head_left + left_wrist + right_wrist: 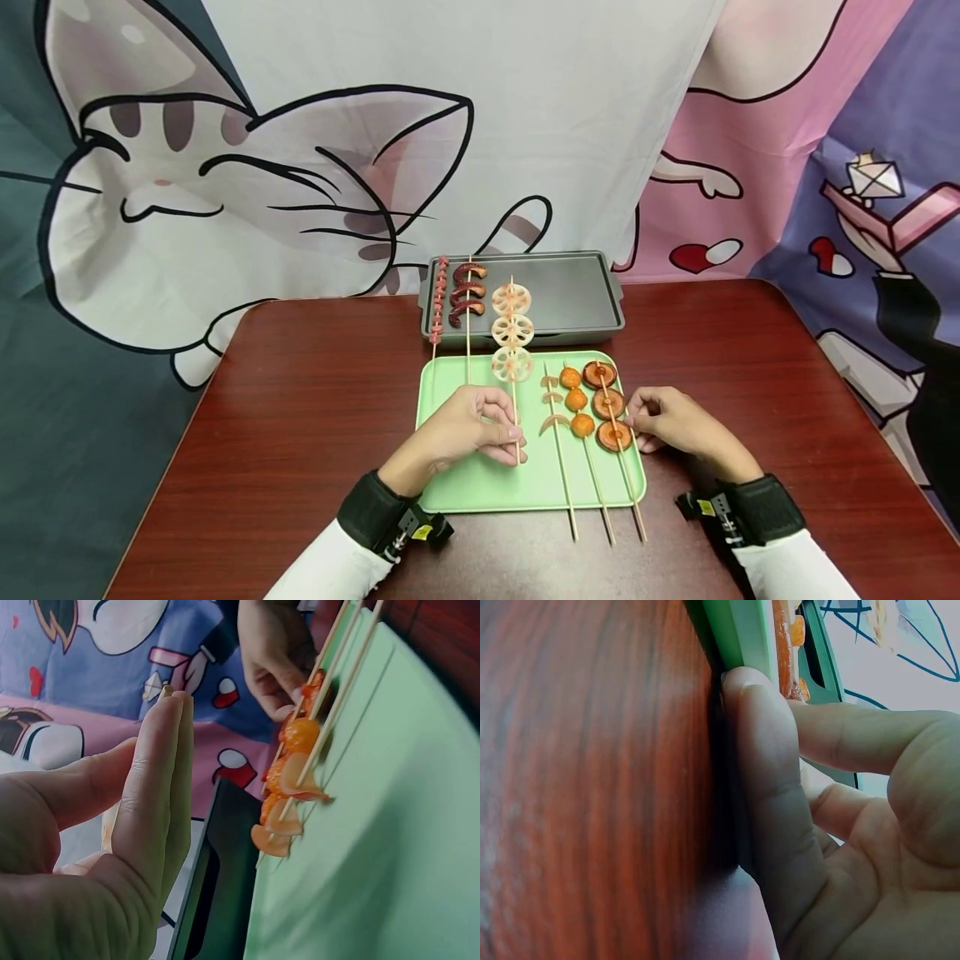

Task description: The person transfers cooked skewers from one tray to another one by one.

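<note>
1. Grey tray (570,292) at 12 o'clock holds two skewers; three more lie on the green tray (480,487) toward 3, just beside mine.
2. Lotus-root skewer (513,350) runs 12 to 6, bridging both trays.
3. My left hand (468,429) pinches its stick.
4. My right hand (671,421), fingers curled, touches the green tray's edge by the mushroom skewer (609,404).

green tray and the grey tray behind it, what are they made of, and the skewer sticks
The green tray looks like matte plastic: even pastel colour, soft rounded rim. The grey tray seems metal or coated metal, with a dull sheen and a thin rim; I cannot be sure. The skewer sticks look like bamboo or wood: pale, thin, unglossed.
</note>
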{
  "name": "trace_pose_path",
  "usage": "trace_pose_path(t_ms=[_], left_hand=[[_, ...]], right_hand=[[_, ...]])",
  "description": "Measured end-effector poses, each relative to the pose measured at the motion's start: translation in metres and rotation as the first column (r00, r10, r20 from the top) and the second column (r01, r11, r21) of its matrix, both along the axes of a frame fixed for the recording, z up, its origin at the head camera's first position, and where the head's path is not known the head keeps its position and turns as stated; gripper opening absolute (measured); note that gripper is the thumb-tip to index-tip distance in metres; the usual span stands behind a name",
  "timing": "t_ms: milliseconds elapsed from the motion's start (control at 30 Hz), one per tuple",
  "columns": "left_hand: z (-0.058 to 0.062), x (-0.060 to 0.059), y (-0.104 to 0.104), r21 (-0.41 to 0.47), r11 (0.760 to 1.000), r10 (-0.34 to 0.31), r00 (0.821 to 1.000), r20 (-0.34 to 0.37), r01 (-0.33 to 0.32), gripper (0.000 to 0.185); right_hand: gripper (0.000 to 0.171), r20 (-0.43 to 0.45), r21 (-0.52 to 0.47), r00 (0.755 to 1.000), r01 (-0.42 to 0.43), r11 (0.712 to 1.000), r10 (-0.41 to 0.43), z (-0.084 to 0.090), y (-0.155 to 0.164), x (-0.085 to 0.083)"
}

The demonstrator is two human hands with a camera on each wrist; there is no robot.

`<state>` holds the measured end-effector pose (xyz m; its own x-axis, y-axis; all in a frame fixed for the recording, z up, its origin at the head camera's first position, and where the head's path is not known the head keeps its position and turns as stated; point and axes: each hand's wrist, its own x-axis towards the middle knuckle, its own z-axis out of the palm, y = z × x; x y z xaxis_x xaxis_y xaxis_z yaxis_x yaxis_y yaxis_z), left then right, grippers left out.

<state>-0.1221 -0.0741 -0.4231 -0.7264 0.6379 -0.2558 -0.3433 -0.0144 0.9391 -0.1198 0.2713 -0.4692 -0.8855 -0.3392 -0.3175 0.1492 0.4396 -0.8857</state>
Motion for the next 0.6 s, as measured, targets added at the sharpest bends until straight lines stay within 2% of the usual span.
trace_pose_path(t_ms=[300, 600], left_hand=[[-0.007, 0.011, 0.000, -0.052, 0.998, -0.043, 0.999, 0.030, 0.044, 0.015], [-0.017, 0.024, 0.002, -0.067, 0.995, -0.061, 0.995, 0.078, 0.067, 0.018]], right_hand=[[0.010, 0.004, -0.002, 1.000, 0.008, 1.000, -0.008, 0.002, -0.001, -0.001], [0.010, 0.013, -0.028, 1.000, 0.007, 1.000, -0.007, 0.001, -0.001, 0.001]])
